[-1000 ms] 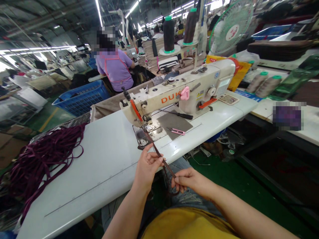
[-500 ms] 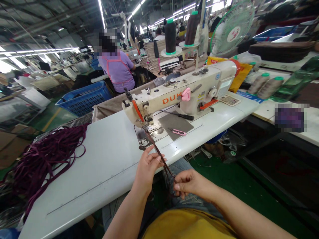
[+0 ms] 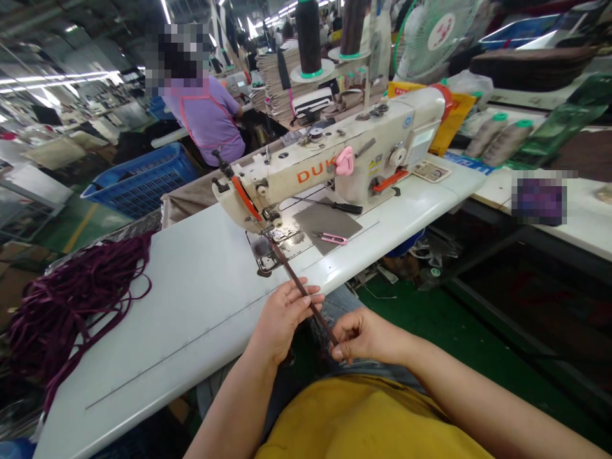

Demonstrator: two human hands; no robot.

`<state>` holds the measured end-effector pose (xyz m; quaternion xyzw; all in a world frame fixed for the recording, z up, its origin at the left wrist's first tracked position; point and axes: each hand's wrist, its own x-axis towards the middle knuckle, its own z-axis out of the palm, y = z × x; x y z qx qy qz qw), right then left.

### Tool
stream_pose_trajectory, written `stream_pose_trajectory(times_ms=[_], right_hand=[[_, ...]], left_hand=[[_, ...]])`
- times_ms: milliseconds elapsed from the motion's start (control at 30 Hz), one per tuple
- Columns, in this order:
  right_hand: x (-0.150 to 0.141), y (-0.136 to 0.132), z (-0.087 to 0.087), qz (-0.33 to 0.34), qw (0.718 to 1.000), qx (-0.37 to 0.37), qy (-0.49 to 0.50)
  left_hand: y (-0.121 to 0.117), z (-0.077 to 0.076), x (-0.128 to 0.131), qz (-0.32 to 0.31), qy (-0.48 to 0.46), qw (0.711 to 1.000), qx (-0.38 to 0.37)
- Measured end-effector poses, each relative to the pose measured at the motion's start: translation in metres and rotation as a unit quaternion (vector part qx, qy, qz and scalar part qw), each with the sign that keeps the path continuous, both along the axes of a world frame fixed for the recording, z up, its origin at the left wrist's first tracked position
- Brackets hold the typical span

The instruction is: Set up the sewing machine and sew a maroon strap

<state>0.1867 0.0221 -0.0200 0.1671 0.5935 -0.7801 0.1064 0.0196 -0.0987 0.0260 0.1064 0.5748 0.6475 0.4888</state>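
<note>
A narrow dark brown fabric strip (image 3: 288, 268) runs taut from under the needle area of the sewing machine (image 3: 315, 169) down toward my lap. My left hand (image 3: 284, 315) holds it near the table's front edge, with the strip passing between thumb and fingers. Lower and to the right, my right hand (image 3: 368, 335) pinches the strip between thumb and curled fingers. The end beyond my right hand is hidden. Beside the needle plate, pink thread snips (image 3: 333, 238) and a black-handled screwdriver (image 3: 347, 208) lie on a grey sheet (image 3: 306, 223).
A heap of purple strips (image 3: 81, 299) covers the left end of the white table (image 3: 191, 287). Behind stand a blue basket (image 3: 143, 178) and a seated person in a purple shirt (image 3: 205, 121). Thread cones (image 3: 308, 38) and a fan (image 3: 435, 38) rise behind the machine.
The strip's separated lengths below my left hand now lie together as one straight band. My left thumb has closed over it. The view has shifted, so the scene sits slightly higher and further left.
</note>
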Motion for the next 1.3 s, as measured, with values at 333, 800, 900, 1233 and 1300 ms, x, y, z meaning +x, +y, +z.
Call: stream_pose_trajectory(times_ms=[333,800,900,1233,1300], right_hand=[[-0.008,0.003,0.005,-0.126,0.974,0.153,0.111],[-0.022,-0.002,0.037,-0.038,0.849,0.435,0.297],[-0.015,-0.004,0.025,-0.082,0.897,0.360,0.244],[-0.009,0.007,0.004,-0.114,0.944,0.278,0.135],[-0.009,0.008,0.001,-0.113,0.947,0.272,0.128]], left_hand=[[-0.014,-0.002,-0.002,-0.083,0.209,0.972,-0.062],[-0.051,0.061,-0.058,-0.275,0.454,0.845,-0.064],[-0.051,0.055,-0.083,-0.231,0.422,0.875,-0.055],[-0.028,0.031,-0.102,-0.178,0.469,0.864,-0.045],[-0.026,0.028,-0.102,-0.169,0.479,0.860,-0.051]])
